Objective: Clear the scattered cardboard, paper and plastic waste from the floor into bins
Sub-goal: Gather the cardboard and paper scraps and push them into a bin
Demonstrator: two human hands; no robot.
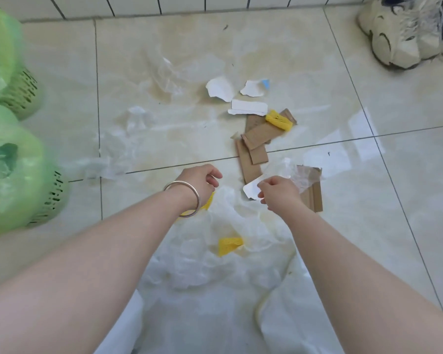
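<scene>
Both hands hover low over the floor. The right hand (pixel 276 191) pinches a white paper scrap (pixel 252 189); the left hand (pixel 202 178), curled and empty, lies nearer the bins (pixel 49 198) — cardboard strips (pixel 251 159) lie just ahead, long axes pointing away.

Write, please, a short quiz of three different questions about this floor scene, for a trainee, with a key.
1. True or false: the green-lined bins stand on the person's right side.
2. Multiple choice: the yellow foam net farthest from the person lies on A) a shoe, B) brown cardboard strips, C) a bin.
3. Fill in: the bracelet is on the ____ wrist.

Key:
1. False; they are on the left, beside the tiled floor.
2. B. Torn white paper lies just beyond it.
3. Left. The left hand and the right hand are both curled low over thin clear plastic; whether they grip it is unclear.
</scene>
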